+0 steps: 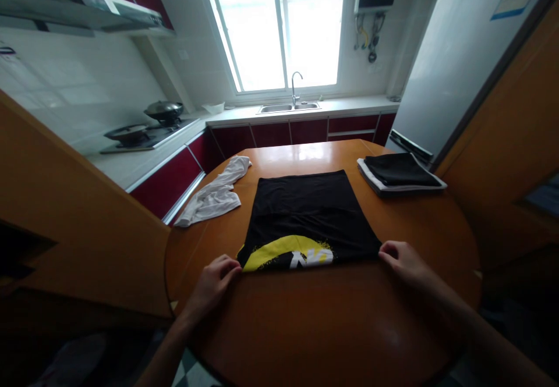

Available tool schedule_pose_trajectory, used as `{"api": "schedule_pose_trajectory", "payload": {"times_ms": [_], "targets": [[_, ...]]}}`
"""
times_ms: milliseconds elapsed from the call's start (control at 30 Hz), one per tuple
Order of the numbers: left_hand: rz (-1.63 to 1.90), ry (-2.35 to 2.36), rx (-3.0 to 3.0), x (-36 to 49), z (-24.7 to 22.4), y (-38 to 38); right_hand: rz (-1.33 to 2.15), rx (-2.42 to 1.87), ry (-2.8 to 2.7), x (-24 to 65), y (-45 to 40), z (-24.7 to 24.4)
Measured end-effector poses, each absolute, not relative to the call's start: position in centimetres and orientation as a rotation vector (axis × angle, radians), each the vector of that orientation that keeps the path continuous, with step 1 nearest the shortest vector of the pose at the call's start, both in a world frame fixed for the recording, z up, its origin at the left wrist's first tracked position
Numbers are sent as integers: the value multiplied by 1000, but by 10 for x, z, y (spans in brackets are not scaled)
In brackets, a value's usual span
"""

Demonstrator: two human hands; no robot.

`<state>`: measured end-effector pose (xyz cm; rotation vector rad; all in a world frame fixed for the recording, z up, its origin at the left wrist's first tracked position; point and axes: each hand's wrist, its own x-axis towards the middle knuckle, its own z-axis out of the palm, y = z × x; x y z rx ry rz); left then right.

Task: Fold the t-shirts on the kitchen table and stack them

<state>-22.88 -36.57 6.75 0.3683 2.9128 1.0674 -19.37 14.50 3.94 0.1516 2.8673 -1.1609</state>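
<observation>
A black T-shirt (305,206) with a yellow and white print lies spread in a folded, roughly four-sided shape on the wooden table (314,323). Its near edge runs straight between my two hands. My left hand (215,282) pinches the near left corner, beside the yellow part of the print. At the near right corner, my right hand (404,262) has thumb and fingers closed on the cloth. Part of the print is cut off at the folded near edge.
A crumpled white garment (218,195) lies at the table's left. On the right sits a stack of folded dark and white clothes (399,174). Beyond the table are a counter with a sink (288,107), a stove with pans (131,134) and a fridge (454,67).
</observation>
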Motion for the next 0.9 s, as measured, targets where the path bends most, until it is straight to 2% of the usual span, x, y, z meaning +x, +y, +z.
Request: {"api": "schedule_pose_trajectory", "payload": {"times_ms": [267,467,700,900], "targets": [[980,2655,421,-195,77,-396,-998,62,2717,-158,158,54],[1123,3061,356,-263,89,-366,-1034,-13,3170,-237,135,57],[850,3124,492,-328,75,-299,-736,-143,3166,-291,101,39],[918,3053,564,-329,55,-291,-961,-126,3155,-293,103,51]]}}
